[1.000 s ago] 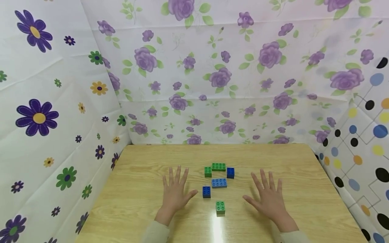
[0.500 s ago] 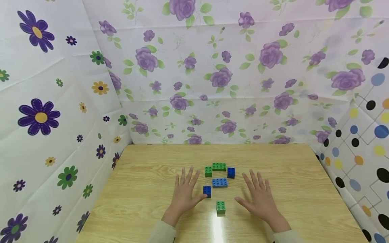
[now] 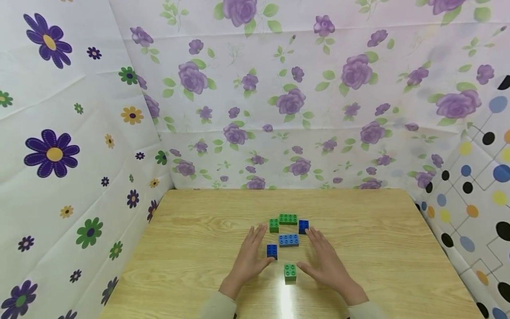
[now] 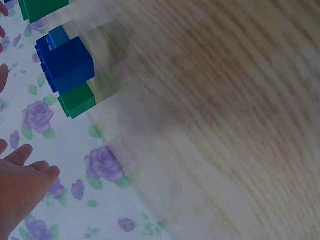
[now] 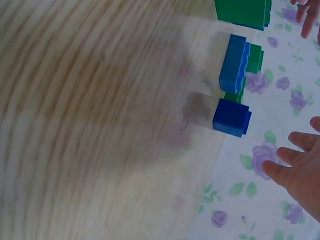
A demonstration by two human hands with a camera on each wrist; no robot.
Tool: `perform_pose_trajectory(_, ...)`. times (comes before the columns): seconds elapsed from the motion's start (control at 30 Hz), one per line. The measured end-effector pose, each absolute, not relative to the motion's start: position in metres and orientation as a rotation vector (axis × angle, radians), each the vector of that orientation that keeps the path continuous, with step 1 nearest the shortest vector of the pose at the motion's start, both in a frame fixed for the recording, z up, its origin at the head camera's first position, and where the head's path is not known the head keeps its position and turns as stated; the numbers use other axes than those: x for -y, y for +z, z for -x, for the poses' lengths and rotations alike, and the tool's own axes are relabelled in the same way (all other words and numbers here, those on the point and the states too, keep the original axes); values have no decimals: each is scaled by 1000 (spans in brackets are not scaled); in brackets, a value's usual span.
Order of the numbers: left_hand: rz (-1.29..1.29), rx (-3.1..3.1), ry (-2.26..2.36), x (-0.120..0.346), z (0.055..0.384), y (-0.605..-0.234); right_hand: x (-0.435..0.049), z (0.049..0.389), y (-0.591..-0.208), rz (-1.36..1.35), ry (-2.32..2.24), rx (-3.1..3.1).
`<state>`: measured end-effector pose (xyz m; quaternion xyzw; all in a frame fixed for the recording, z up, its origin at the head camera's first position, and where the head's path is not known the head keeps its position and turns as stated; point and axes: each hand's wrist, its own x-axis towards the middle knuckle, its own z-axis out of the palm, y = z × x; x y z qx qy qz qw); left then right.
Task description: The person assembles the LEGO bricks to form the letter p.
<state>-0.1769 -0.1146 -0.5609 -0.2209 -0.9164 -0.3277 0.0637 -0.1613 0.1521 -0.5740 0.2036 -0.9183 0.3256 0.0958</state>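
Observation:
Several toy building bricks lie on the wooden table (image 3: 191,248). My left hand (image 3: 250,254) is left of a dark blue square brick (image 3: 272,251), its thumb tip overlapping the brick's edge in the head view. My right hand (image 3: 326,266) has fingertips right by another dark blue brick (image 3: 303,226), its thumb close to a light green square brick (image 3: 290,271). Between the hands is a light blue long brick (image 3: 288,240). Behind it sit a green square brick (image 3: 274,225) and a green long brick (image 3: 288,219). Fingers of both hands are extended, gripping nothing.
A cloth with purple roses (image 3: 291,102) hangs behind the table's far edge. Floral cloth (image 3: 87,190) stands on the left and dotted cloth (image 3: 474,195) on the right. Light reflects off the tabletop near the front.
Both hands have moved inward toward the bricks, the left going right and the right going left. Their spread fingers have come closer together. The bricks stay in place.

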Motion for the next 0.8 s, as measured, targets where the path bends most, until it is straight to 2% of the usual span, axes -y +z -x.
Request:
perform_pose_trajectory(0.47, 625, 2760, -1367, 108, 184, -579, -140, 157, -586, -571, 1480, 2828)
perform_pose_trajectory(0.8, 500, 2719, -1677, 106, 185, -590, -135, 156, -600, -673, 1703, 2783)
